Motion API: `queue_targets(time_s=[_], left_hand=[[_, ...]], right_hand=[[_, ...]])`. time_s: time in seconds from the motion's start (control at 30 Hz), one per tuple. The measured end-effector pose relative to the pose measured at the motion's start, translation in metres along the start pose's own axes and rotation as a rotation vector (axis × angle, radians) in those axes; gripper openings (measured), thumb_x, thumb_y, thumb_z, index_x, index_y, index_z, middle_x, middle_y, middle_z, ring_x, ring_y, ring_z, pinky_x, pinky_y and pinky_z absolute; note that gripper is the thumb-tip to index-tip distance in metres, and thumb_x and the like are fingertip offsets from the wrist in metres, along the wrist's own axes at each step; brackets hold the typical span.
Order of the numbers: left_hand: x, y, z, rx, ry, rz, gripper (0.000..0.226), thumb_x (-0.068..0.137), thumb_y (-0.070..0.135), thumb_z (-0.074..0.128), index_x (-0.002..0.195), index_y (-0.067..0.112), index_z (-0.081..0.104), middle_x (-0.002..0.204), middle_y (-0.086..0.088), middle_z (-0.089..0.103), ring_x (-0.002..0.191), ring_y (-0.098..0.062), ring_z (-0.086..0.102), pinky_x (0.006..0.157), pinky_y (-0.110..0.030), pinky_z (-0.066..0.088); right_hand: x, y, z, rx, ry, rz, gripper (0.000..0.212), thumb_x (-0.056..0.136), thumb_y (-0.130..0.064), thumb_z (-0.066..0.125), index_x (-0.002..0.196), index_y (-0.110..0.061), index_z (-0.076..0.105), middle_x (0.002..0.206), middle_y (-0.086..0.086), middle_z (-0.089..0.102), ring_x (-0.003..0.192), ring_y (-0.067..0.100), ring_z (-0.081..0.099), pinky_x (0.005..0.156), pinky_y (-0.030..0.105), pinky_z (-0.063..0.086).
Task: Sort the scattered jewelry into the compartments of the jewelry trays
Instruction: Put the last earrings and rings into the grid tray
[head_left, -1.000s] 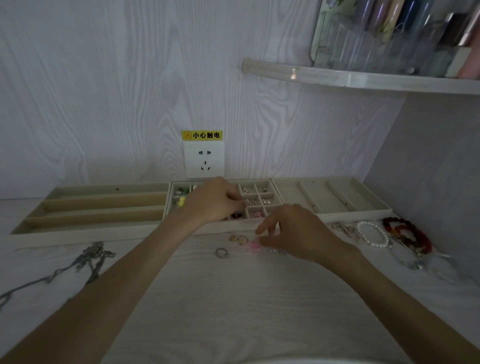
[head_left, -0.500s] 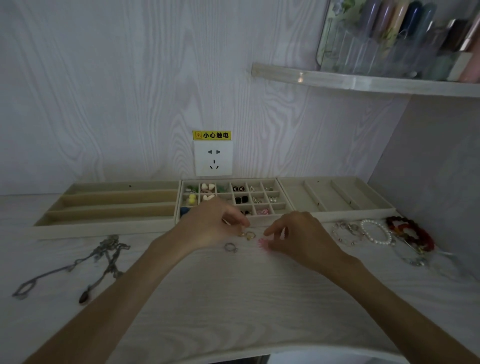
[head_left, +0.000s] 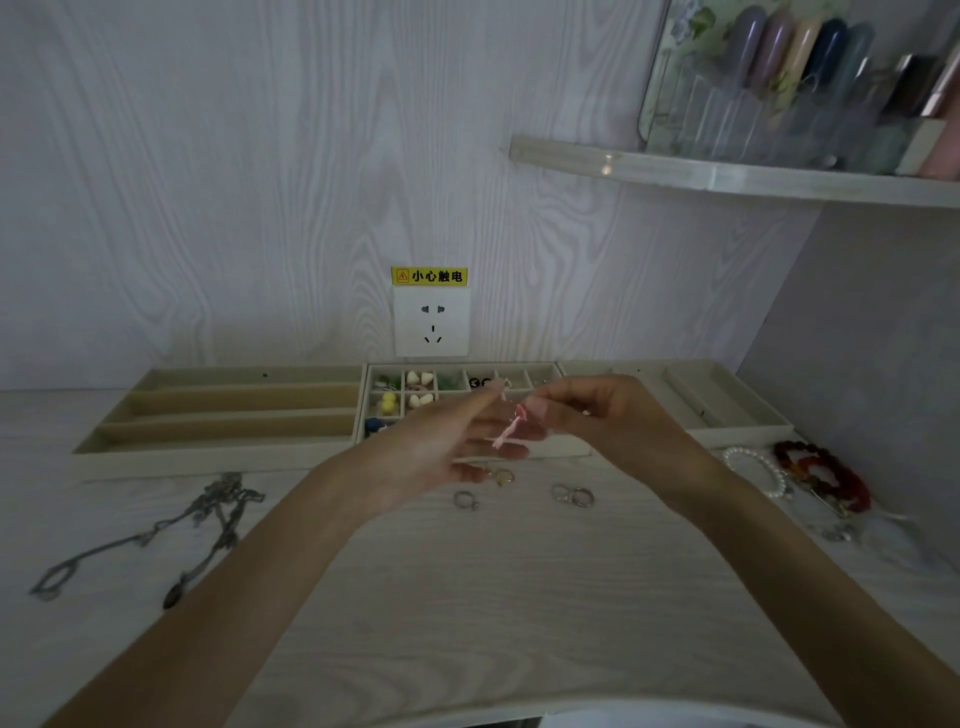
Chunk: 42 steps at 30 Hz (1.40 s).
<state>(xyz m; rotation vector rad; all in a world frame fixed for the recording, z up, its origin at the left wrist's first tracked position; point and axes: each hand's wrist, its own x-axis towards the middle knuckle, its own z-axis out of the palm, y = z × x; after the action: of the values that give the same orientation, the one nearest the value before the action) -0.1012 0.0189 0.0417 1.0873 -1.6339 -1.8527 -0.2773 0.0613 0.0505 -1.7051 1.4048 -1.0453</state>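
Jewelry partly sorted: grid tray (head_left: 545, 451) holds studs, your right hand (head_left: 608, 415) pinches a pink earring (head_left: 511, 427), left hand (head_left: 441, 447) relaxed, rings (head_left: 571, 494) at 6 o'clock unsorted.

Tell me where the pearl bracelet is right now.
In the head view the pearl bracelet lies on the table at far right, in front of the right tray, just left of the dark red bead bracelet.

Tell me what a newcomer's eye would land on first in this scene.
First, the two hands meeting above the desk: the right hand pinches a small pink piece over the open left hand. Behind them, the middle tray shows bright yellow and white bits in its small compartments. At the right edge of the desk lie a pearl bracelet and a dark red bead bracelet.
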Motion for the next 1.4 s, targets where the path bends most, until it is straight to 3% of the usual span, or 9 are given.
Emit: queue_targets(time_s=[0.1,0.2,0.3,0.5,0.7,0.8,0.97,1.13,1.4], left_hand=[[0.002,-0.003,0.004,-0.111,-0.016,-0.043,0.034,0.092,0.046,0.045,0.101,0.021,0.066,0.096,0.004,0.073,0.075,-0.006,0.061,0.054,-0.019,0.040],[0.005,-0.006,0.003,-0.078,0.034,-0.046,0.029,0.081,0.045,0.060,0.093,0.020,0.069,0.084,0.009,0.071,0.066,-0.003,0.053,0.045,-0.015,0.032],[0.009,-0.008,-0.003,0.038,0.129,-0.003,0.024,0.077,0.045,0.067,0.091,0.026,0.071,0.082,0.011,0.065,0.070,-0.004,0.049,0.049,-0.015,0.032],[0.028,0.004,-0.002,0.318,0.316,0.322,0.022,0.080,0.027,0.072,0.100,0.017,0.072,0.095,0.002,0.073,0.077,0.006,0.065,0.064,-0.005,0.048],[0.061,0.015,-0.013,0.558,0.393,0.414,0.009,0.074,0.032,0.077,0.081,0.027,0.073,0.070,0.019,0.067,0.066,0.012,0.063,0.066,-0.004,0.047],[0.073,0.007,-0.017,0.598,0.401,0.403,0.006,0.074,0.032,0.077,0.077,0.029,0.073,0.067,0.023,0.063,0.062,0.016,0.060,0.062,-0.001,0.045],[0.081,-0.010,-0.017,0.658,0.384,0.350,0.012,0.076,0.032,0.076,0.086,0.025,0.076,0.075,0.014,0.068,0.072,0.001,0.064,0.073,-0.022,0.053],[0.086,-0.018,-0.021,0.676,0.290,0.319,0.013,0.080,0.030,0.072,0.091,0.025,0.076,0.076,0.015,0.067,0.063,-0.001,0.058,0.057,-0.012,0.045],[0.099,-0.017,-0.020,0.796,0.269,0.281,0.012,0.079,0.027,0.073,0.087,0.019,0.078,0.082,-0.004,0.074,0.080,-0.019,0.067,0.079,-0.040,0.055]], right_hand=[[-0.001,0.002,0.001,0.129,0.041,0.031,0.020,0.087,-0.020,0.062,0.102,-0.010,0.072,0.096,0.006,0.073,0.090,0.012,0.066,0.075,0.007,0.047],[0.001,0.005,-0.002,0.100,0.109,0.056,0.014,0.086,-0.021,0.064,0.096,-0.016,0.072,0.083,-0.001,0.071,0.072,0.002,0.062,0.064,0.005,0.044],[0.003,0.012,-0.006,0.096,0.109,0.103,0.010,0.088,-0.021,0.062,0.093,-0.017,0.070,0.071,-0.006,0.067,0.062,-0.001,0.059,0.058,0.011,0.043],[0.014,0.015,-0.006,0.446,0.062,0.206,0.025,0.084,-0.019,0.064,0.103,-0.003,0.067,0.096,0.012,0.073,0.087,0.017,0.070,0.076,0.020,0.055],[0.044,0.022,-0.017,0.376,0.100,0.237,0.038,0.063,-0.010,0.077,0.098,-0.002,0.066,0.100,0.014,0.071,0.094,0.023,0.069,0.081,0.024,0.056],[0.054,0.032,-0.022,0.288,0.095,0.240,0.021,0.070,0.001,0.075,0.089,-0.007,0.067,0.096,0.015,0.069,0.089,0.021,0.068,0.077,0.022,0.057],[0.061,0.044,-0.022,-0.034,0.073,0.142,0.014,0.074,-0.006,0.076,0.085,-0.012,0.069,0.083,0.005,0.073,0.078,0.010,0.069,0.069,0.015,0.053],[0.066,0.048,-0.021,-0.176,0.002,0.170,0.008,0.076,-0.008,0.074,0.080,-0.011,0.068,0.082,0.007,0.073,0.081,0.019,0.069,0.079,0.029,0.050],[0.071,0.050,-0.020,-0.264,0.017,0.224,0.016,0.069,-0.005,0.079,0.072,-0.011,0.065,0.080,0.010,0.072,0.077,0.017,0.067,0.078,0.028,0.051]])
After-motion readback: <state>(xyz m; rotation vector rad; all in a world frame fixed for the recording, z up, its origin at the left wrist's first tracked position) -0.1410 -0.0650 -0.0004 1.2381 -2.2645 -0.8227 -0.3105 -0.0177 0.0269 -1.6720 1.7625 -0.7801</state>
